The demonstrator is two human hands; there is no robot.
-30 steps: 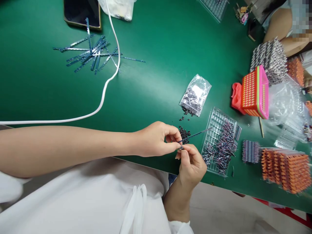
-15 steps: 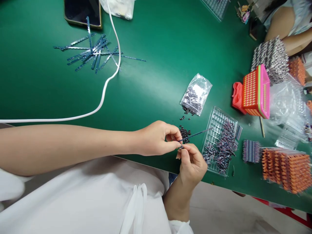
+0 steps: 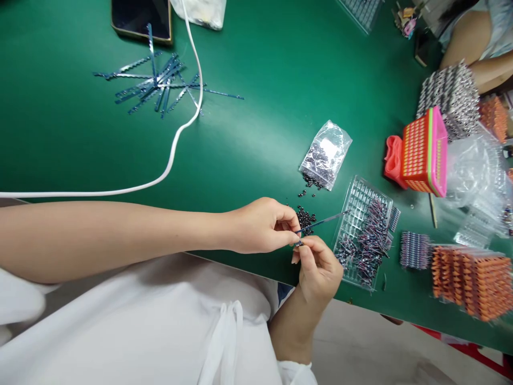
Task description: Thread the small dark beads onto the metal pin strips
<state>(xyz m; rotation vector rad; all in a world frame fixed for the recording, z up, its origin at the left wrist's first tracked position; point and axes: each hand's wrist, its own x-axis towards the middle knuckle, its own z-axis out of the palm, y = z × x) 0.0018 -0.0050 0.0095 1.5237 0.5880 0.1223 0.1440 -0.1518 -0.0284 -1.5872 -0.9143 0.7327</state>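
Observation:
My left hand is closed, thumb and forefinger pinching a thin blue strip that points right over the tray. Its fingertips meet those of my right hand, which pinches a small dark shiny piece; its exact kind is too small to make out. Just behind the fingers lies a pile of small dark beads. A clear plastic bag of such beads lies open beyond it. Right of my hands, a clear compartment tray holds many small blue-and-pink spiky pieces.
A pile of blue strips lies far left, near a phone and under a white cable. To the right stand baskets, orange stacked pieces and silvery stacks. Another person's arm shows at upper right.
The view has shifted slightly, so the table things sit a little further right. Both hands keep their pinch, with the fingertips together and barely moved.

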